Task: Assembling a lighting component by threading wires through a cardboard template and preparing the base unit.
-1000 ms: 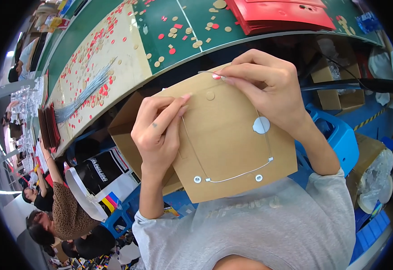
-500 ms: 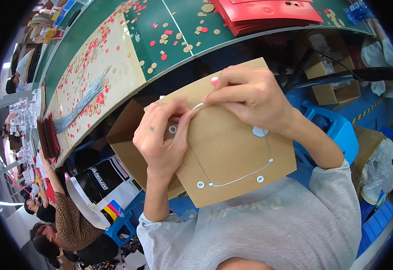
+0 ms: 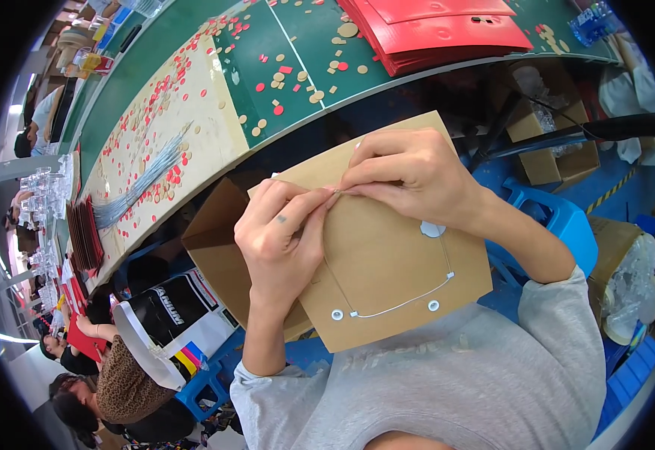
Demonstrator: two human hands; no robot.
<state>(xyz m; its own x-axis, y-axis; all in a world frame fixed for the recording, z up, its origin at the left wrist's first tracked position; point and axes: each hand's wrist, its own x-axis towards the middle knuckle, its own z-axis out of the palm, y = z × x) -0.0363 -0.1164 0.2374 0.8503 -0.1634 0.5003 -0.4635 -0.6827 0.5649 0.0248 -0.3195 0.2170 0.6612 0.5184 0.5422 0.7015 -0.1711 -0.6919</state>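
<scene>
1. My left hand [image 3: 282, 232] is pinched closed, thumb against forefinger, over the upper left part of the brown card [image 3: 395, 274].
2. My right hand [image 3: 417, 176] is closed the same way, its fingertips meeting those of the left, or very nearly so.
3. Between them I grip a small thin strip [image 3: 337, 192]; my fingers cover most of it, so I can't be sure of its shape, though it looks like the end of a cord.
4. The brown card is tilted in front of me, its lower edge before my grey shirt [image 3: 417, 390] and its upper part beneath my hands.
5. Near the card's lower edge, a white cord [image 3: 402, 309] sags between two small white tabs, with a white ring [image 3: 336, 315] near its left end and another ring [image 3: 433, 305] near its right.
6. A pale round disc [image 3: 432, 229] sits on the card below my right hand, partly covered by it.
7. Beyond the card is the green table [image 3: 309, 30], bearing a stack of red folders [image 3: 447, 34], scattered red and tan bits, and a bundle of silvery strands [image 3: 144, 180].
8. An open cardboard box [image 3: 219, 225] stands to my left, and a blue stool [image 3: 571, 232] to my right.
</scene>
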